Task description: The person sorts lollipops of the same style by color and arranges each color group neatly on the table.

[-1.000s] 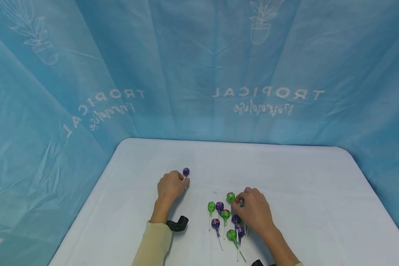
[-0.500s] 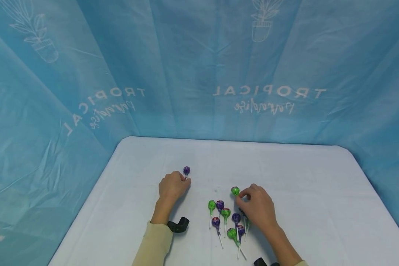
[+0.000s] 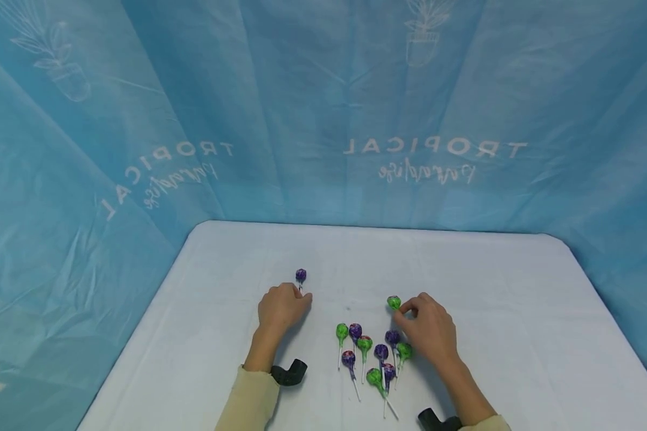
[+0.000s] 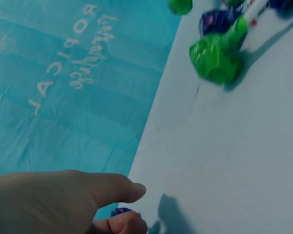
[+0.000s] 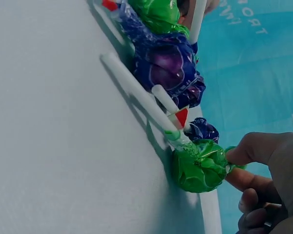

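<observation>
My left hand [image 3: 283, 306] is over the table's left middle, thumb and index finger around the stick of a purple-wrapped lollipop [image 3: 301, 275], whose head points away from me. In the left wrist view the thumb [image 4: 119, 189] is parted from the index finger, with the purple wrapper [image 4: 123, 211] behind them; whether they pinch the stick I cannot tell. My right hand [image 3: 427, 328] pinches a green-wrapped lollipop [image 3: 393, 302] just below its head. In the right wrist view another green lollipop [image 5: 198, 168] partly hides the held one.
Nearer me, between the hands, several lollipops lie loosely grouped, including a green one [image 3: 342, 331], a purple one [image 3: 348, 358] and another green one [image 3: 375, 378]; some sticks cross. The white table [image 3: 237, 251] meets blue printed curtains [image 3: 302, 120] at its back and sides.
My right hand has carried the green lollipop away from the group, rightward and farther back, uncovering a purple and a green one. My left hand has drawn back slightly; its purple lollipop stays put.
</observation>
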`<state>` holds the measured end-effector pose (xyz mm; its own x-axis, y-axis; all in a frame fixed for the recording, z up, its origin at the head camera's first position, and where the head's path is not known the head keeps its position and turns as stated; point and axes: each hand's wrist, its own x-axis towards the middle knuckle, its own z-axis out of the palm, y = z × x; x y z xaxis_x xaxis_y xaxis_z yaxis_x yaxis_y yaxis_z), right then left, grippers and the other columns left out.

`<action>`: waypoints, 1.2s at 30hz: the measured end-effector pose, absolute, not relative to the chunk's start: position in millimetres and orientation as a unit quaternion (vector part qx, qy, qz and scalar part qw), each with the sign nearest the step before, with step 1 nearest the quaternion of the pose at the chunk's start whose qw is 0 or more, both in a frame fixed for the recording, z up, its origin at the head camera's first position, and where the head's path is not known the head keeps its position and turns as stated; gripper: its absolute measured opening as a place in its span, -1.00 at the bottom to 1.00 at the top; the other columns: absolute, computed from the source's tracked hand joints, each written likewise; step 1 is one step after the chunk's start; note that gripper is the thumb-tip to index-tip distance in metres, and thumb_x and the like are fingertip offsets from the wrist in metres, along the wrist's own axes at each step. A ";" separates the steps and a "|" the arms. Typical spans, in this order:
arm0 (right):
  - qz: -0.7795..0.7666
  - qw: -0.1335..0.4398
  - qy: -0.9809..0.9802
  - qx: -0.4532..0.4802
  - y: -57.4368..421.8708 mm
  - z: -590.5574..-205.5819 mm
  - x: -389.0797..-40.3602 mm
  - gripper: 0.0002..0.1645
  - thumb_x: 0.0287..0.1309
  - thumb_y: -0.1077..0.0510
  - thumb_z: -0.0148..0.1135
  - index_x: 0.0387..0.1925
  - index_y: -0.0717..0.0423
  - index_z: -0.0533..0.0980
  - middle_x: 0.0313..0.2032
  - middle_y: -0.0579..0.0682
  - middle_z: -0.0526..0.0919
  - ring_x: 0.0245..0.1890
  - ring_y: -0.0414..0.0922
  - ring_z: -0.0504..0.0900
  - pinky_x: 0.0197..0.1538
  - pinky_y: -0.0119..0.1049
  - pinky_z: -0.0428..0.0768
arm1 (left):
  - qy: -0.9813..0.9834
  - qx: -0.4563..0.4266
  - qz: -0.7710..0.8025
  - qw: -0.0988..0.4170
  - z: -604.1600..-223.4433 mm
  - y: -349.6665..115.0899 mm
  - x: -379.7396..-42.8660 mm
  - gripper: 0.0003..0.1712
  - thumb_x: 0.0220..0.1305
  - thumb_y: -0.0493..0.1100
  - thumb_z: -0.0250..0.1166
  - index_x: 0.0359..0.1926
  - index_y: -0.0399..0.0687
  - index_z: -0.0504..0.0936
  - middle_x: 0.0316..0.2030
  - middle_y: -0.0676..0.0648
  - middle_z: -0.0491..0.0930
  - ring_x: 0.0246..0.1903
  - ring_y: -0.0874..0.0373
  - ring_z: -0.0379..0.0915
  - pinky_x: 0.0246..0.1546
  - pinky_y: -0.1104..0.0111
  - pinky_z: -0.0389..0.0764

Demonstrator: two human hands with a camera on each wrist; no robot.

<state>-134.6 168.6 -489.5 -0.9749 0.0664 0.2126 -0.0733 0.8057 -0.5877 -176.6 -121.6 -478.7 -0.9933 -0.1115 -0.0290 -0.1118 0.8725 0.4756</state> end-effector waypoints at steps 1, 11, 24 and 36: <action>0.313 0.109 -0.944 0.003 168.6 -489.4 -135.8 -0.87 -0.05 0.10 0.34 -0.51 0.08 0.61 -0.51 -0.11 0.43 -0.57 -0.16 0.36 -0.51 -0.24 0.35 | 0.966 -0.057 0.254 0.002 -478.3 -120.5 -173.5 -0.65 0.16 0.08 0.31 -0.58 -0.05 0.54 -0.69 0.02 0.43 -0.66 0.12 0.35 -0.63 0.27 0.35; 0.315 0.080 -0.945 -0.035 180.7 -491.1 -139.7 -0.84 -0.04 0.08 0.32 -0.49 0.11 0.64 -0.53 -0.06 0.44 -0.58 -0.12 0.37 -0.56 -0.24 0.33 | 0.949 0.016 0.312 0.054 -479.4 -101.4 -146.1 -0.67 0.21 0.11 0.27 -0.49 -0.01 0.57 -0.64 0.09 0.42 -0.61 0.17 0.32 -0.57 0.29 0.34; 0.298 0.104 -0.948 -0.047 194.2 -486.3 -156.0 -0.80 -0.03 0.07 0.32 -0.49 0.16 0.64 -0.54 -0.03 0.48 -0.59 -0.10 0.40 -0.59 -0.24 0.33 | 0.930 0.051 0.355 0.075 -476.4 -87.9 -120.3 -0.71 0.14 0.15 0.34 -0.47 0.08 0.56 -0.63 0.18 0.45 -0.62 0.25 0.35 -0.56 0.31 0.36; 0.299 0.101 -0.946 -0.072 201.8 -484.2 -163.2 -0.76 -0.01 0.07 0.28 -0.44 0.20 0.63 -0.52 0.01 0.52 -0.59 -0.08 0.41 -0.60 -0.24 0.33 | 0.917 0.121 0.379 0.034 -475.6 -66.4 -108.9 -0.83 0.16 0.01 0.33 -0.38 0.05 0.61 -0.64 0.25 0.43 -0.67 0.35 0.31 -0.59 0.40 0.35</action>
